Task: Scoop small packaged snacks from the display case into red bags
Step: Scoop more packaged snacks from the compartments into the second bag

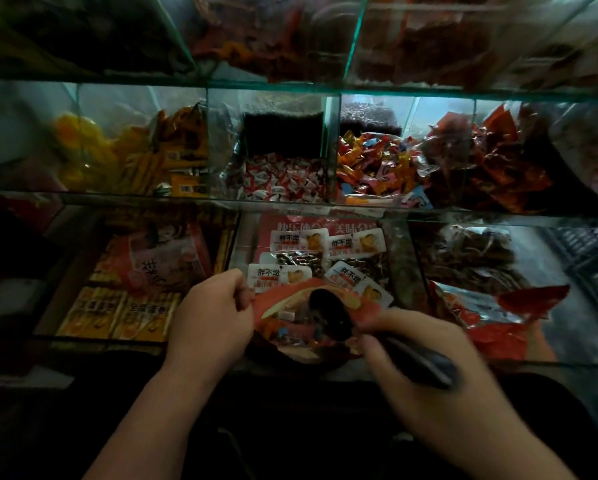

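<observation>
Dim glass display case (325, 203) fills the view, and the red bag (277, 299) is held open before its lower middle compartment. The left hand (211, 317) pinches the bag's rim, and the right hand (425, 344) grips the handle of a dark scoop (328, 315), whose bowl is in the bag's mouth above small wrapped snacks (290, 333). Behind lie white-labelled packs (292, 241); one shelf higher are red-and-white candies (283, 178).
</observation>
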`<state>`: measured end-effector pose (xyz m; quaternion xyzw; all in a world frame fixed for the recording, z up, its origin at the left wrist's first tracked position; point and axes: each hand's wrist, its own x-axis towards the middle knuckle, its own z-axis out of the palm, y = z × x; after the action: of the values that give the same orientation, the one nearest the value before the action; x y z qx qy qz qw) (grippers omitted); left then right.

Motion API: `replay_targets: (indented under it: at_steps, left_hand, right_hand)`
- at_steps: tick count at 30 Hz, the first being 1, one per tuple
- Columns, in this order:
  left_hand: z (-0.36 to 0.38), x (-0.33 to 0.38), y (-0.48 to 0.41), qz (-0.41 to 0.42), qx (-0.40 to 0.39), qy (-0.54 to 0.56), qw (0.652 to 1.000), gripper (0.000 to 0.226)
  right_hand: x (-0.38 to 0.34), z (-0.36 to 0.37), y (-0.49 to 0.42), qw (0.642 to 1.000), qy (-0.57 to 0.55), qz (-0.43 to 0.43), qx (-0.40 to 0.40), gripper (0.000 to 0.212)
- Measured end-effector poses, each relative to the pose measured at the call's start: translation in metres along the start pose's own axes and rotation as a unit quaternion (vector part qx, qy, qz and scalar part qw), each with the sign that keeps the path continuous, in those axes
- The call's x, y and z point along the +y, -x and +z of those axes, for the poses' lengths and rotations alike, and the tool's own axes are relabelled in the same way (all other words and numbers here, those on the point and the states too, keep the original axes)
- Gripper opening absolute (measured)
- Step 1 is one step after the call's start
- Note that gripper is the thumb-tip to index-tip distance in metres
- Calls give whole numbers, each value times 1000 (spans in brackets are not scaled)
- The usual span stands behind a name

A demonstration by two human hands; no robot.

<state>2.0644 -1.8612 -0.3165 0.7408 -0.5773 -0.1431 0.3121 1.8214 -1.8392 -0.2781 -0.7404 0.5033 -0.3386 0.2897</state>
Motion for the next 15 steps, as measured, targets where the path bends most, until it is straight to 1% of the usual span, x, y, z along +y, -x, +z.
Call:
replay_targets:
  at_steps: [1,3,5,8,9,11,12,13,15]
  left_hand:
    - [3,-1,4,1,7,31,999,35]
    - [10,-3,11,-7,19,98,995,37]
    - [17,-7,16,-13,40,152,988,37]
    - [23,-12,18,-3,67,172,983,42]
    - [24,-14,18,1,73,168,983,43]
    - [26,-17,16,7,82,161,983,45]
    - [27,-17,15,12,87,159,983,45]
    - [27,-17,15,19,90,160,983,46]
    - [28,-16,16,38,92,164,982,48]
  right_hand:
    - [4,10,-6,999,-5,50,-6,11]
    - [18,41,-23,987,-56,151,-1,6]
    - [26,76,-36,979,-47,200,-7,14]
    - [36,109,-43,977,-57,206,11,22]
    - [40,113,-44,976,-66,206,23,22]
    - [43,119,-46,965,-108,235,48,17]
    - [44,122,-45,958,-130,250,45,15]
    - [43,125,-42,960,-138,244,27,15]
    - [40,130,-34,977,-106,182,-23,20]
